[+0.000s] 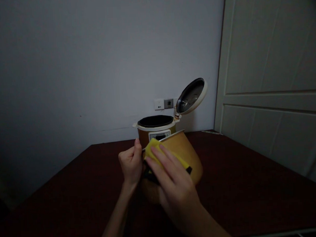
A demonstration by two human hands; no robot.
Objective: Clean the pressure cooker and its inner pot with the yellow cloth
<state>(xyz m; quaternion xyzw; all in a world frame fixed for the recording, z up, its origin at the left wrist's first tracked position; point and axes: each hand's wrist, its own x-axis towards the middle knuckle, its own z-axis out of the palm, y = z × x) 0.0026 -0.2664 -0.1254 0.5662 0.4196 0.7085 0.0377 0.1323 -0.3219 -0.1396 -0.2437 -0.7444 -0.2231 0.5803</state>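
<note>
A golden inner pot (192, 157) of a rice cooker is tilted in front of me. My left hand (131, 162) is closed on its rim at the left, thumb pointing up. With my right hand (172, 173) I press a yellow cloth (155, 146) with dark edging flat against the outside of the pot. Part of the cloth and the pot's lower side are hidden behind my fingers. Just beyond the pot stands the rice cooker (143, 134), its round lid (192, 96) raised to the right and its dark inside showing.
Everything stands on a dark red table (240, 178). A pale wall (81, 66) with a socket and switch plate (164, 104) rises behind the cooker. A white panelled door (264, 59) borders the table on the right.
</note>
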